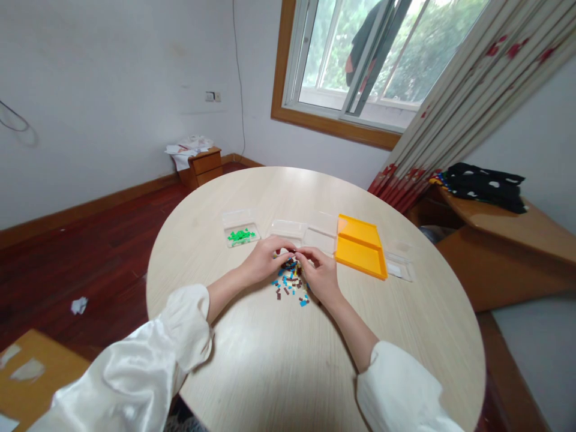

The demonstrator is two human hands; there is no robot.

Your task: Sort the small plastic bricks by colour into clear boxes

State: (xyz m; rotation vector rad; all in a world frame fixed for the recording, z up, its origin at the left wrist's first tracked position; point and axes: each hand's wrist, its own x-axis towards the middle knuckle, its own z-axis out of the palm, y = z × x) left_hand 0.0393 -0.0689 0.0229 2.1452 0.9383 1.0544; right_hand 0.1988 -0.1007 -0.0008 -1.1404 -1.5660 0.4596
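My left hand (pixel 266 259) and my right hand (pixel 321 277) meet over a loose pile of small toy building bricks (pixel 292 282) in blue, brown and pale yellow. The fingers of both hands are closed in a pinch, fingertips nearly touching. Between them shows a tiny dark brick (pixel 294 251), too small to make out in detail. Part of the pile is hidden beneath the hands. Several blue and brown bricks lie scattered on the table towards me.
On the round wooden table (pixel 279 372) stands a clear case (pixel 256 238) with green bricks, at left. Behind my hands are clear cases (pixel 288 228). An open yellow case (pixel 362 255) lies at right, beside another clear case (pixel 407 270). A cabinet (pixel 517 246) stands further right.
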